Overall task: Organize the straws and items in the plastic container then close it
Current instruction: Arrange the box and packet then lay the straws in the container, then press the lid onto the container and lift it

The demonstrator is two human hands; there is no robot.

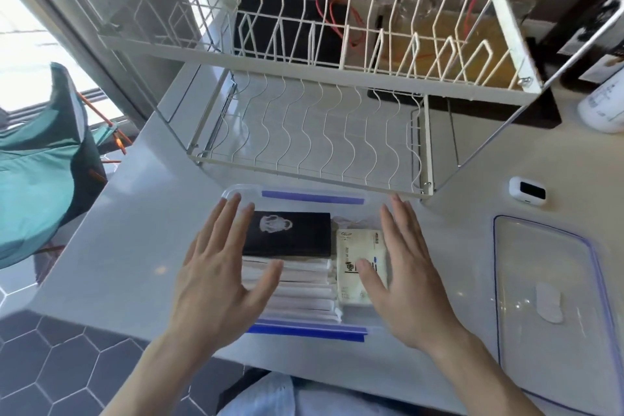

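1. A clear rectangular plastic container [243, 191] with blue clip strips on its far and near edges is seen at the front edge of the white table [128, 246], uncovered.
2. Inside it, a flat black packet with a white print [287, 233] is laid at the far left, over a stack of white paper-wrapped straws [300, 294] that fills the left part.
3. A white printed sachet [354, 253] is placed in the right part, just beside the straws.
4. The left hand [216, 280] is held flat over the container's left side, fingers [233, 213] spread and gripping nothing.
5. The right hand [401, 277] is held over the right side, fingers spread wide and empty, the thumb lying across the sachet.
6. The transparent blue-rimmed lid [547, 280] is laid on the table well to the right of the container.
7. A white wire dish rack [314, 132] is stood just behind the container.
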